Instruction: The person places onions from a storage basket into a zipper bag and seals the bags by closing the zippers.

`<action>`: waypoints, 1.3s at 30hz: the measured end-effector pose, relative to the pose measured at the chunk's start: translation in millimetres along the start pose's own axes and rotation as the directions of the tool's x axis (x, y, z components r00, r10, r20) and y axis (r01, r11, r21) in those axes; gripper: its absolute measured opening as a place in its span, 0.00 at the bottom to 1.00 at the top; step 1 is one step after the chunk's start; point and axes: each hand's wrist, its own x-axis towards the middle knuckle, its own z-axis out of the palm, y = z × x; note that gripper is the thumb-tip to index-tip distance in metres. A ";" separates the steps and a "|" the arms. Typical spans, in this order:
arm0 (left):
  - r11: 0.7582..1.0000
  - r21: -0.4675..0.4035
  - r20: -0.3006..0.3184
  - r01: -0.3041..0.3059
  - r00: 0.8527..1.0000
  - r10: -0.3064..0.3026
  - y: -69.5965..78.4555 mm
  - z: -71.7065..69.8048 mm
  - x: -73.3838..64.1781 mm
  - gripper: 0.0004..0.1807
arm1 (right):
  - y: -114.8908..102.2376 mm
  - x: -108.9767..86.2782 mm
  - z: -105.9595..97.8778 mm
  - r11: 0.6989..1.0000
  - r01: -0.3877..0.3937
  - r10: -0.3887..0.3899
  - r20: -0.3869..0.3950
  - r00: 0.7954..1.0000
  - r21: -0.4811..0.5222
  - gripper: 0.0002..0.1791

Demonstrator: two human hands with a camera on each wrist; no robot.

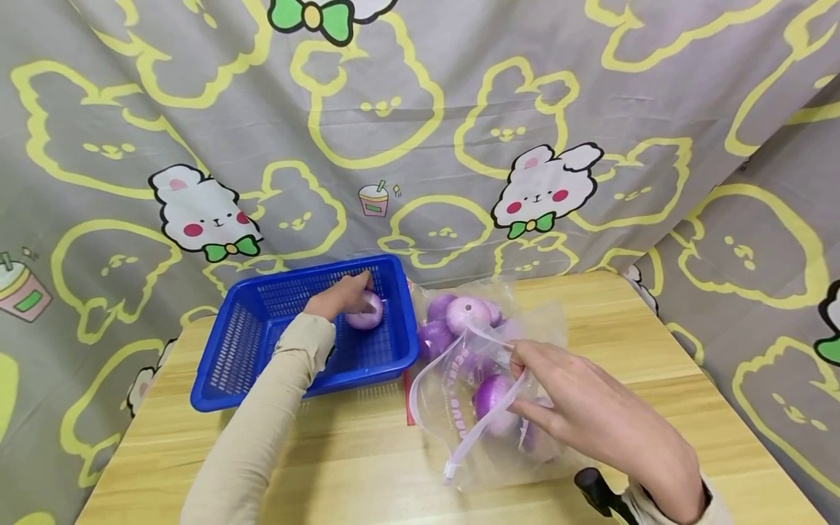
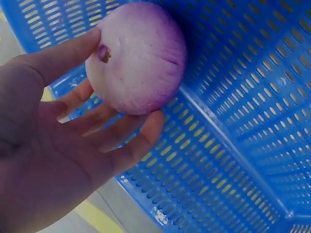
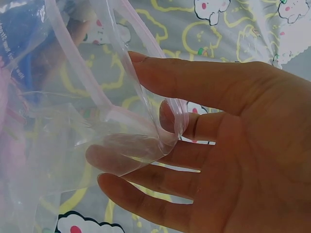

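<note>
My left hand (image 1: pixel 340 297) is inside the blue plastic basket (image 1: pixel 211 368), holding a purple onion (image 2: pixel 138 60) between thumb and fingers. In the left wrist view the onion's pale end with a brown stem scar faces the thumb, and the slotted basket wall is right behind it. On the right, my right hand (image 1: pixel 584 401) grips the rim of a clear zip bag (image 1: pixel 453 467) between thumb and fingers, its mouth spread. A purple onion (image 1: pixel 494 397) shows through the bag's film. The right wrist view shows the thin plastic (image 3: pixel 73 160) passing between thumb and fingers.
Several more purple onions (image 1: pixel 467 313) lie bunched under clear plastic behind the bag's mouth, just right of the basket. Everything stands on a wooden table (image 1: pixel 348 467). A grey patterned curtain (image 1: pixel 420 131) hangs at the back and sides. A black strap mount (image 1: pixel 593 488) sits at the right wrist.
</note>
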 end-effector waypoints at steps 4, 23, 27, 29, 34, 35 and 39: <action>0.999 0.019 0.017 0.046 0.999 -0.046 1.2 3.0 -0.9 0.24 | -0.2 -0.9 -1.0 1.000 -0.003 0.003 0.010 1.000 0.001 0.16; 0.994 -0.084 0.045 0.077 0.996 -0.073 -16.2 -0.4 -16.0 0.19 | -0.9 -1.7 -2.3 1.000 0.005 -0.005 0.003 1.000 0.001 0.15; 0.997 -0.055 -0.021 0.053 0.998 -0.055 -16.7 -12.1 -20.8 0.19 | -1.0 -1.3 -2.3 1.000 0.005 -0.005 0.003 1.000 0.004 0.16; 0.998 -0.022 -0.054 0.052 0.997 -0.053 -13.6 -18.5 -24.0 0.22 | -1.0 -0.8 -2.1 1.000 0.007 -0.007 0.002 1.000 0.001 0.16; 0.999 0.012 -0.056 0.047 0.997 -0.046 -2.3 -30.1 -31.9 0.29 | -0.8 -0.4 -1.3 1.000 0.013 -0.013 -0.001 1.000 -0.002 0.16; 0.999 0.012 -0.048 0.040 0.998 -0.039 -0.6 -31.5 -33.4 0.29 | -0.7 -0.4 -1.2 1.000 0.015 -0.015 -0.003 1.000 -0.005 0.17; 1.000 0.011 -0.029 -0.003 1.000 0.003 4.5 -35.7 -38.4 0.29 | -1.2 -0.2 -1.0 1.000 0.022 -0.022 -0.005 1.000 -0.013 0.17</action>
